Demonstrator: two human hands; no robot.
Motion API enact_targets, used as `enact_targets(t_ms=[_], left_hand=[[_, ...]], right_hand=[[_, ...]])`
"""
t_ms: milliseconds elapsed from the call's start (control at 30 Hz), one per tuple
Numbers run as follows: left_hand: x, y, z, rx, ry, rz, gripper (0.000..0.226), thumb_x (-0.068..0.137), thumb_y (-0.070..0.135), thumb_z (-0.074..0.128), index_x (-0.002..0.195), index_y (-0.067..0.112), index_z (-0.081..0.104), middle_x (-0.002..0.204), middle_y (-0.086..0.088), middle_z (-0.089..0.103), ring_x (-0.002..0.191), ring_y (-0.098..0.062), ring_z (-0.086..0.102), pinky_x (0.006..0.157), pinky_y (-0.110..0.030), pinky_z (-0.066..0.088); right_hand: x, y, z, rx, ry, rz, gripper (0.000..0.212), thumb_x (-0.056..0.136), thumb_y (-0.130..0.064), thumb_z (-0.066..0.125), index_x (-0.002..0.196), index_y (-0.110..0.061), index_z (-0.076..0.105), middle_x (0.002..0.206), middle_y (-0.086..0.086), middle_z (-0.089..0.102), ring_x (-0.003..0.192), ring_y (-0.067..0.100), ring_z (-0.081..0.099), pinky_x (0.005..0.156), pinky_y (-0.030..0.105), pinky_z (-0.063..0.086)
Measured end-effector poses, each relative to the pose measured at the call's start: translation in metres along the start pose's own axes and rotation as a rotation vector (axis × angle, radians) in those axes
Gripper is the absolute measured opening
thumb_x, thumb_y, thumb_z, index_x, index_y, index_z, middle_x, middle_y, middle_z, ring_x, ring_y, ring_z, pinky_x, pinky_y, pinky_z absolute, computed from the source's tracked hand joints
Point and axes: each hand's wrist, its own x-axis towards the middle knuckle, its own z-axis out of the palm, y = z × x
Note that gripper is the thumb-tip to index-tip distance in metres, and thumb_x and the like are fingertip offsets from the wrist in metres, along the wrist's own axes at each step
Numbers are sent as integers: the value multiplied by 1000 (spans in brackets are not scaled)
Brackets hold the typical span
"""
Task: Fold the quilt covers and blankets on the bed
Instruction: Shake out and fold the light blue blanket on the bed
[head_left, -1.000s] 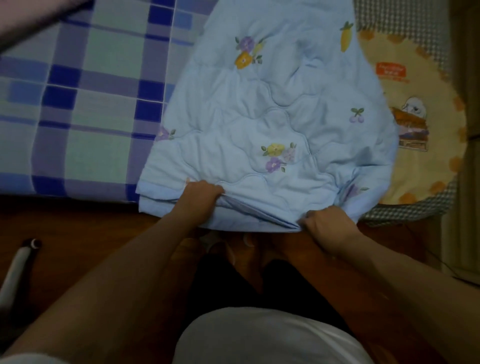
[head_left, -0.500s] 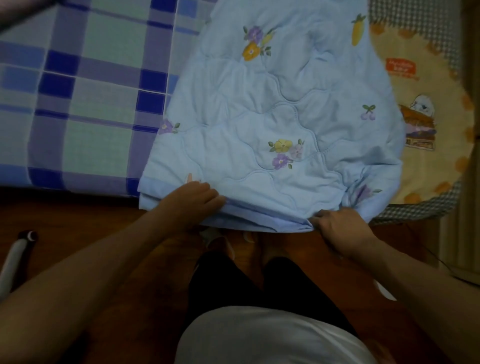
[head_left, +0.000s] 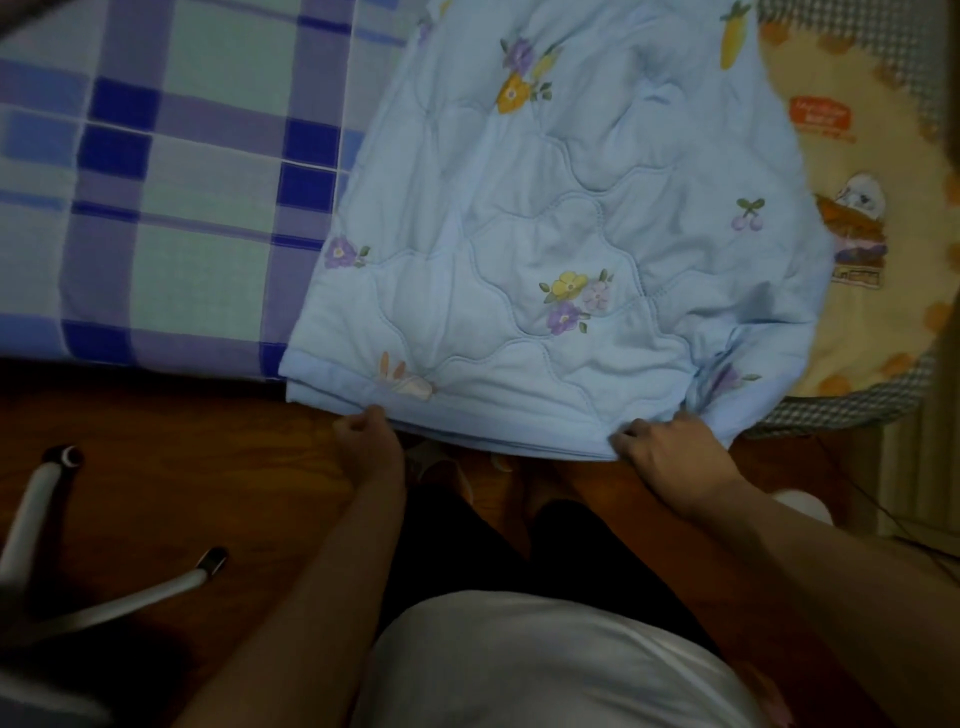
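A light blue quilt (head_left: 545, 218) with stitched waves and small flower prints lies folded in layers on the bed, its near hem hanging just past the mattress edge. My left hand (head_left: 366, 439) sits at the hem left of centre, fingers curled, thumb against the cloth's lower layers. My right hand (head_left: 670, 449) grips the near right corner, where the layers bunch up. Both forearms reach in from below.
A blue, purple and green plaid sheet (head_left: 171, 197) covers the mattress to the left. A round yellow cartoon cushion (head_left: 857, 171) lies under the quilt's right side. Dark wooden floor (head_left: 171, 457) runs along the bed, with white chair legs (head_left: 31, 509) at lower left.
My left hand slid off the top of the quilt down to its hem and curled there. The right hand kept its grip on the corner. The view shifted slightly.
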Motion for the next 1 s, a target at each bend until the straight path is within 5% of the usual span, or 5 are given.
enact_targets(t_ms=[267, 400, 733, 867, 1000], left_hand=[[54, 17, -15, -496, -269, -339, 77, 67, 55, 81, 130, 15, 61, 119, -14, 68, 101, -38, 67, 85, -61, 55], [43, 20, -29, -343, -86, -58, 53, 88, 24, 69, 138, 14, 53, 126, -5, 61, 108, -27, 62, 96, -48, 53], [33, 31, -38, -710, -433, -288, 47, 93, 47, 61, 131, 19, 60, 121, -15, 70, 109, -34, 68, 93, -53, 52], [15, 66, -61, -763, -278, -151, 40, 86, 29, 71, 124, 15, 65, 121, -12, 70, 108, -34, 69, 87, -48, 57], [-23, 112, -96, -873, -86, 100, 45, 71, 8, 70, 116, 8, 69, 109, -13, 74, 96, -34, 72, 77, -48, 60]], right_hand=[[-4, -2, -6, -11, -53, -5, 30, 86, -23, 47, 111, -27, 63, 112, 0, 67, 82, 23, 69, 68, 34, 41], [-4, -2, -5, 24, -21, 11, 45, 85, -26, 26, 112, -29, 61, 111, -2, 66, 84, 22, 69, 67, 34, 38], [-13, -5, -10, 26, -24, 27, 20, 81, -19, 57, 99, -24, 65, 93, -1, 68, 67, 25, 66, 60, 33, 33], [-37, -5, -16, 99, 161, 6, 33, 78, -18, 44, 102, -19, 65, 90, 3, 67, 61, 28, 63, 58, 35, 39], [-78, -6, -38, 273, 420, 192, 57, 54, -8, 75, 111, -11, 70, 96, 9, 69, 57, 33, 60, 55, 33, 40]])
